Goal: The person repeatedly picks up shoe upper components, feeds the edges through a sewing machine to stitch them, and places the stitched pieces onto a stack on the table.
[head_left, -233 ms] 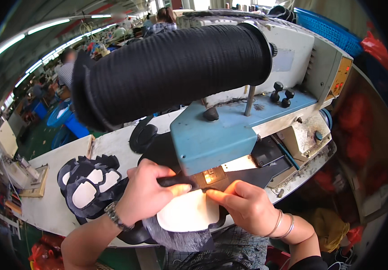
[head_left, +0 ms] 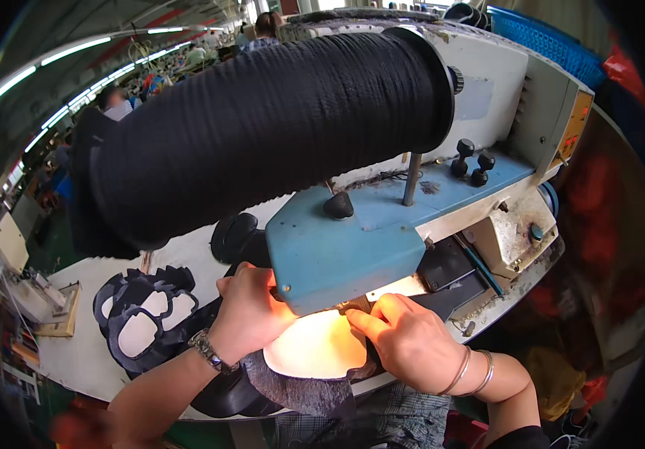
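A dark furry-edged piece with a white oval face (head_left: 313,348), like a slipper or shoe part, lies under the blue head (head_left: 345,258) of a sewing-type machine. Warm lamp light falls on its upper edge. My left hand (head_left: 249,310) is closed at the piece's upper left edge, its fingertips hidden by the machine head. At the upper right edge my right hand (head_left: 412,340) presses and pinches with thumb and forefinger, close to the metal work plate. The needle area is hidden behind the head.
Several similar black pieces with white ovals (head_left: 138,335) are stacked on the white table (head_left: 75,348) at left. A big roll of black tape (head_left: 270,131) juts over the machine. Black parts (head_left: 236,238) lie behind; a blue basket (head_left: 547,46) stands at back right. People work farther off.
The piece and both hands are closer in under the machine head. My left fingertips and thumb have gone behind it, and the white face looks brighter and more orange. The whole view has shifted slightly.
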The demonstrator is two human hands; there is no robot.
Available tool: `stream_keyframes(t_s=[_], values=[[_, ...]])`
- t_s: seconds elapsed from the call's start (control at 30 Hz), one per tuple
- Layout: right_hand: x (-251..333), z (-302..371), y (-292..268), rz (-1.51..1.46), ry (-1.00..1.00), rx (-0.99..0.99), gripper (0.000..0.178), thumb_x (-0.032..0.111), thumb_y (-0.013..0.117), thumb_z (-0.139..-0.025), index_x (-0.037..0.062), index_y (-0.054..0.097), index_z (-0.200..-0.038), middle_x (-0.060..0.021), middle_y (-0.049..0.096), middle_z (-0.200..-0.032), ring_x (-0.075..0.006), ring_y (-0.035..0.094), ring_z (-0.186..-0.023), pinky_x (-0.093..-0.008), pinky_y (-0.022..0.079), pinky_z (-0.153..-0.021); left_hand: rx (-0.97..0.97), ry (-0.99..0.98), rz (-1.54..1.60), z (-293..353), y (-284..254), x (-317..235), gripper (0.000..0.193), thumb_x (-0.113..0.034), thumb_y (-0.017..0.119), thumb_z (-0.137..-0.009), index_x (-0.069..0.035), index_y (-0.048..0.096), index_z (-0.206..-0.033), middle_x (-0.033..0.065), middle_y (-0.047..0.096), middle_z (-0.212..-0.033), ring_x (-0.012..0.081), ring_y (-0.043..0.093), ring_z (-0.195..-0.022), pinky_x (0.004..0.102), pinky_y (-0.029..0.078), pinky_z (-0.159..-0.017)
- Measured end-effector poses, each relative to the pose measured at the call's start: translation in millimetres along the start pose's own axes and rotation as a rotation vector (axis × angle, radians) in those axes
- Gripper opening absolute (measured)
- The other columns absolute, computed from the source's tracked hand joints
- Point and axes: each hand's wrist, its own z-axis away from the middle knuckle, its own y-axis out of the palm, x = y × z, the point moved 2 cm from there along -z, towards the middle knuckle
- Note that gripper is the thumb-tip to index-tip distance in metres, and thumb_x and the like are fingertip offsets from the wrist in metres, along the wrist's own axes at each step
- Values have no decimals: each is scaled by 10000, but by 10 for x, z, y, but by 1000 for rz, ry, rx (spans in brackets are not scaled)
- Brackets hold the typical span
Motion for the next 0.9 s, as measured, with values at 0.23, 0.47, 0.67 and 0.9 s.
stream_keyframes(t_s=[0.23,0.47,0.67,0.9], values=[[-84,-79,-19,78,-3,17,379,54,641,-737,18,674,-1113,-133,619,-1010,-310,614,-933,-356,548,-752,169,-83,661,-114,-8,-100,269,-221,633,-864,-15,680,-1031,107,695,-915,274,650,-1038,390,536,-843],[-76,-71,-59,0,-70,-5,450,39,645,-693,10,661,-1142,-185,585,-1198,-343,610,-970,-381,562,-758,462,-8,1517,-127,76,87,473,-250,515,-1022,-55,406,-1439,115,497,-1420,235,540,-1261,418,481,-1051],[-171,-61,7,-78,-90,-90,498,23,644,-683,12,648,-1181,-194,570,-1196,-335,614,-946,-380,558,-745,283,-258,1316,-195,73,41,425,-106,607,-945,41,506,-1331,175,601,-1298,221,655,-1099,366,573,-907],[-202,-47,-23,-64,-106,24,593,329,769,-670,-46,629,-1107,-182,518,-1209,-331,567,-1071,-363,559,-807,431,-30,632,-43,-80,171,506,-281,534,-1012,-60,404,-1449,111,501,-1420,255,541,-1267,439,448,-1083]])
